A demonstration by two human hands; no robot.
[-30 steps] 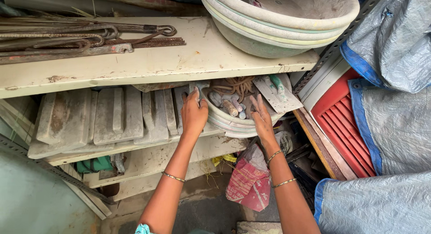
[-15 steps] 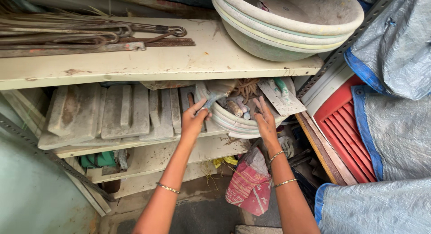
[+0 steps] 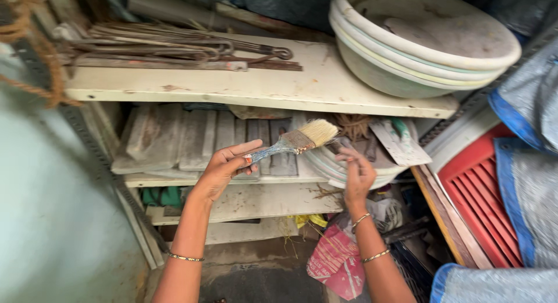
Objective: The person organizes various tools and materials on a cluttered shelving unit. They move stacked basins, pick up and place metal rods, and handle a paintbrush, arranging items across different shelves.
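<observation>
My left hand (image 3: pixel 224 166) holds a flat paintbrush (image 3: pixel 296 140) by its worn handle, bristles pointing up and right. It hovers in front of the middle shelf (image 3: pixel 232 180). My right hand (image 3: pixel 357 175) is beside it with fingers slightly apart, fingertips near the rim of a stack of white bowls (image 3: pixel 325 163) that holds small tools and twine. I cannot tell whether the right hand touches the bowls.
The top shelf (image 3: pixel 290 82) carries rusty metal rods (image 3: pixel 174 50) and stacked large basins (image 3: pixel 424 44). Grey moulded blocks (image 3: pixel 186 137) fill the middle shelf. A trowel (image 3: pixel 401 140) lies at the right. A red plastic crate (image 3: pixel 488 187), tarpaulin (image 3: pixel 535 163) and pink bag (image 3: pixel 337 262) crowd the right.
Both hands were reaching into the bowl on the middle shelf. Now my left hand has drawn back out holding the paintbrush, and the view has shifted closer and leftward.
</observation>
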